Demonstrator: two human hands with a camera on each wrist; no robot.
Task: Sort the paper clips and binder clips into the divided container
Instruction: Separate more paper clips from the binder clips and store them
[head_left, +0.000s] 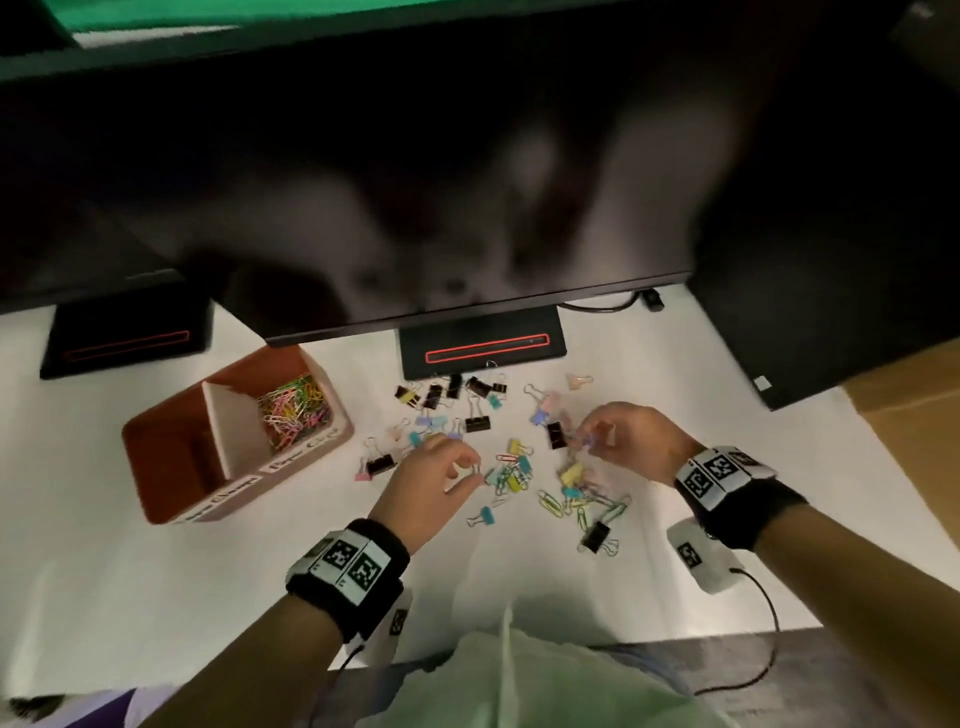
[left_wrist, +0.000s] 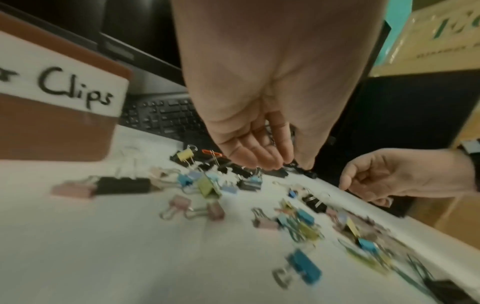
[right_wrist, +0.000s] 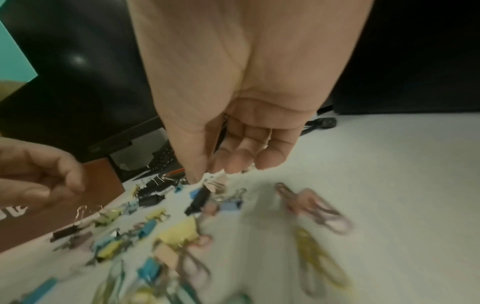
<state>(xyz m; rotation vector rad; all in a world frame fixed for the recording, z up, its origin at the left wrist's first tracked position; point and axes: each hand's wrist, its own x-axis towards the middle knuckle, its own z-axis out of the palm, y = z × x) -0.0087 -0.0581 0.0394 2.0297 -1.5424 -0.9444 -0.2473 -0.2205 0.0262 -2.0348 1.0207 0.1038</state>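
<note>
A brown divided container (head_left: 332, 431) stands at the left; its far compartment holds coloured paper clips (head_left: 293, 410), and its near compartment (head_left: 176, 457) looks dark and bare. Mixed binder clips and paper clips (head_left: 519, 473) lie scattered across the white desk. My left hand (head_left: 475, 475) hovers over the pile's left side, thumb and forefinger pinching the wire handle of a small binder clip (head_left: 474, 469). My right hand (head_left: 589, 441) hovers over the pile's right side, its fingertips pinching a small pink clip (right_wrist: 218, 183). Both wrist views are blurred.
Two black monitor stands (head_left: 483, 348) (head_left: 124, 338) sit behind the clips, under a wide dark monitor (head_left: 415, 182). A keyboard (left_wrist: 166, 115) lies behind the container. A cable (head_left: 602, 306) runs at the back right. A cardboard box (head_left: 914, 384) stands beyond the desk's right edge.
</note>
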